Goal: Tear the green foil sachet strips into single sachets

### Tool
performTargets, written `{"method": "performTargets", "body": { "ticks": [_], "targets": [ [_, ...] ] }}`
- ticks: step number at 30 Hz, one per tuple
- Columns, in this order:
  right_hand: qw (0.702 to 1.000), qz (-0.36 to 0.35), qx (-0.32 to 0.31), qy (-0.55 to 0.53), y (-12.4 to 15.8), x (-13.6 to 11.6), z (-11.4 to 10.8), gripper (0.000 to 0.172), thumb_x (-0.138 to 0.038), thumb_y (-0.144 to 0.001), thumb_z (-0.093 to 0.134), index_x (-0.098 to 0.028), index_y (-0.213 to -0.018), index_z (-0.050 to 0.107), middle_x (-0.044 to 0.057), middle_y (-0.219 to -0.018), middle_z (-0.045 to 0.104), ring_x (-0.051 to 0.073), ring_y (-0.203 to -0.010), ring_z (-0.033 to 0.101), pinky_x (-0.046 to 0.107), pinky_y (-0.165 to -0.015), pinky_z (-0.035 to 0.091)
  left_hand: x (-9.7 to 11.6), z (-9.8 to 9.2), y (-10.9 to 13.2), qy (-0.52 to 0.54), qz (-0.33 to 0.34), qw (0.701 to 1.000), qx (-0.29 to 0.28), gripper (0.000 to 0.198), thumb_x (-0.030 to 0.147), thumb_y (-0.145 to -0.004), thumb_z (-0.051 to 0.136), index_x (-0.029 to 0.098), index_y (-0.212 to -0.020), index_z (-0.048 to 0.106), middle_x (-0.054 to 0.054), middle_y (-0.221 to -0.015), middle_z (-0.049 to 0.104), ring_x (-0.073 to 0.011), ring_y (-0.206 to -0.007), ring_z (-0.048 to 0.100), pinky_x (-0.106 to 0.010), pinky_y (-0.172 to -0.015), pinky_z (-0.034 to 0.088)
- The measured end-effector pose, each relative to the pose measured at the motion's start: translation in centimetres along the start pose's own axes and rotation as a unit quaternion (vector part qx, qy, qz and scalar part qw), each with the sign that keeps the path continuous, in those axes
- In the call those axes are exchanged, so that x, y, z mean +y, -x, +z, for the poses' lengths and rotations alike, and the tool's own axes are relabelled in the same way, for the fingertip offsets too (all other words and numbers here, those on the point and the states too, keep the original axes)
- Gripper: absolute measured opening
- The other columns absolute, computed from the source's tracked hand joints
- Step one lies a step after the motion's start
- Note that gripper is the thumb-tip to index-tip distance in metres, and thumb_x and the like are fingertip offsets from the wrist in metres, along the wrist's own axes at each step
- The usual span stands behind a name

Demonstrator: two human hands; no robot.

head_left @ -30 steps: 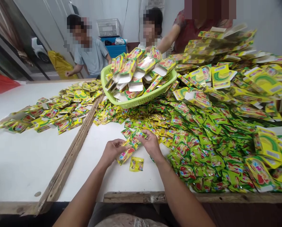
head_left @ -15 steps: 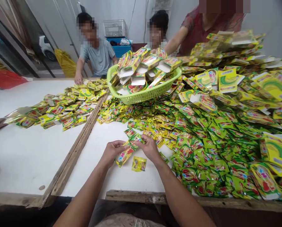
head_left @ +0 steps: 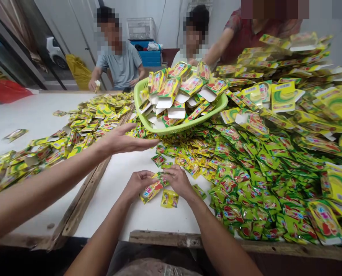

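My left hand (head_left: 135,187) is closed around a small yellow-and-green carton (head_left: 151,192), its printed face turned up and tilted over the white table. My right hand (head_left: 177,181) pinches a green candy sachet (head_left: 162,178) at the carton's upper end; its fingers hide part of the sachet. Just below that hand lies a yellow sachet (head_left: 169,199) on the table. Beyond the hands, a few green sachets (head_left: 158,160) lie at the edge of a large heap of green sachets (head_left: 254,184).
A lime-green basket (head_left: 185,126) of cartons rests on the heap. Another person's arm (head_left: 73,165) reaches in from the left toward it. More cartons (head_left: 314,115) are piled right, others (head_left: 87,122) left of a wooden strip (head_left: 81,207). Several people sit or stand across the table.
The green sachet and my right hand are closer to the carton. A person's arm has extended from the left toward the basket, and cartons at the left have spread nearer.
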State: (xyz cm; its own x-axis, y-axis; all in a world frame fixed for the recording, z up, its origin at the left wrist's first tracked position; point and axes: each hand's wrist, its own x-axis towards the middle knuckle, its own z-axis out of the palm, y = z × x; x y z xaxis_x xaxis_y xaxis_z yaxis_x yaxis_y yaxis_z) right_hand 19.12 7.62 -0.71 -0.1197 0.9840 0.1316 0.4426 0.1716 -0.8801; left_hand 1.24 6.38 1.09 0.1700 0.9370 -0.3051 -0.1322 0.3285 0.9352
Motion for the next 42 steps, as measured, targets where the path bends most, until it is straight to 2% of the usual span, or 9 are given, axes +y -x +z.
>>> {"method": "performTargets", "body": {
  "ticks": [5,15,19,22,26,29,32,38,42],
  "targets": [
    [0.999,0.039,0.003,0.010,-0.1,0.2,-0.3,0.011,-0.030,-0.067,0.071,-0.022,-0.075,0.072,0.003,-0.087,0.056,0.019,-0.085,0.053,0.035,-0.083,0.040,0.2,-0.4,0.0,-0.050,-0.029,0.998,-0.025,0.028,0.027,-0.056,0.079,0.009,-0.075,0.069,-0.003,-0.065,0.067,-0.0132,-0.056,0.059,-0.023,-0.056,0.044],
    [0.995,-0.003,-0.090,0.049,0.4,-0.8,-0.9,0.011,-0.018,-0.070,0.067,-0.024,-0.073,0.074,0.004,-0.084,0.063,0.021,-0.092,0.054,0.039,-0.087,0.034,-0.9,-0.5,-0.1,-0.090,-0.024,0.993,-0.071,0.034,0.035,-0.053,0.082,0.012,-0.074,0.070,-0.005,-0.068,0.069,-0.0132,-0.057,0.058,-0.024,-0.057,0.044],
    [0.990,-0.056,-0.110,0.067,0.7,-0.8,-0.5,0.018,-0.012,-0.070,0.061,-0.025,-0.064,0.072,0.002,-0.068,0.063,0.021,-0.087,0.053,0.039,-0.084,0.034,-1.1,-0.5,0.0,-0.114,-0.012,0.991,-0.068,0.034,0.038,-0.053,0.081,0.012,-0.073,0.071,-0.005,-0.065,0.068,-0.0141,-0.055,0.057,-0.024,-0.054,0.041],
    [0.993,-0.049,-0.083,0.061,0.8,-0.9,0.3,0.021,-0.008,-0.066,0.057,-0.023,-0.056,0.069,0.001,-0.063,0.062,0.019,-0.079,0.055,0.036,-0.079,0.038,-1.1,0.0,0.0,-0.122,-0.008,0.991,-0.059,0.034,0.039,-0.051,0.081,0.012,-0.069,0.070,-0.005,-0.060,0.067,-0.0145,-0.053,0.056,-0.024,-0.051,0.040],
    [0.995,0.063,-0.014,-0.070,0.5,-0.7,0.5,0.011,-0.017,-0.064,0.060,-0.019,-0.069,0.070,0.002,-0.067,0.063,0.016,-0.062,0.058,0.028,-0.060,0.045,-0.5,0.3,0.0,-0.088,-0.008,0.996,-0.029,0.036,0.040,-0.051,0.081,0.011,-0.070,0.069,-0.005,-0.062,0.067,-0.0130,-0.053,0.056,-0.023,-0.051,0.039],
    [0.985,0.080,-0.022,-0.151,0.3,-1.0,0.0,0.028,-0.029,-0.067,0.064,-0.019,-0.093,0.066,0.003,-0.077,0.066,0.017,-0.068,0.063,0.030,-0.066,0.049,-0.1,0.1,0.0,-0.053,0.002,0.998,0.015,0.038,0.041,-0.051,0.081,0.012,-0.072,0.068,-0.004,-0.062,0.068,-0.0131,-0.051,0.056,-0.023,-0.051,0.041],
    [0.988,0.053,-0.043,-0.141,0.6,-1.8,0.2,0.028,-0.031,-0.064,0.068,-0.018,-0.089,0.064,0.007,-0.099,0.064,0.018,-0.079,0.064,0.033,-0.076,0.050,-0.1,0.0,-0.2,-0.020,0.020,0.999,0.042,0.038,0.040,-0.050,0.082,0.012,-0.073,0.068,-0.003,-0.062,0.068,-0.0136,-0.053,0.058,-0.024,-0.054,0.043],
    [0.986,0.067,-0.051,-0.141,0.9,-2.1,1.4,0.021,-0.032,-0.061,0.070,-0.018,-0.074,0.062,0.002,-0.083,0.065,0.018,-0.079,0.063,0.033,-0.076,0.050,-0.4,0.6,-0.3,0.011,0.013,1.000,0.004,0.038,0.042,-0.059,0.077,0.013,-0.082,0.068,-0.005,-0.072,0.070,-0.0154,-0.061,0.061,-0.025,-0.060,0.047],
    [0.973,0.110,-0.001,-0.201,0.5,-1.2,1.4,0.019,-0.032,-0.065,0.065,-0.017,-0.075,0.060,0.002,-0.075,0.065,0.018,-0.072,0.065,0.031,-0.068,0.051,-0.4,0.7,0.0,-0.089,0.040,0.994,-0.043,0.046,0.039,-0.059,0.077,0.015,-0.097,0.067,-0.004,-0.082,0.069,-0.0160,-0.069,0.060,-0.024,-0.063,0.046]
  ]
}}
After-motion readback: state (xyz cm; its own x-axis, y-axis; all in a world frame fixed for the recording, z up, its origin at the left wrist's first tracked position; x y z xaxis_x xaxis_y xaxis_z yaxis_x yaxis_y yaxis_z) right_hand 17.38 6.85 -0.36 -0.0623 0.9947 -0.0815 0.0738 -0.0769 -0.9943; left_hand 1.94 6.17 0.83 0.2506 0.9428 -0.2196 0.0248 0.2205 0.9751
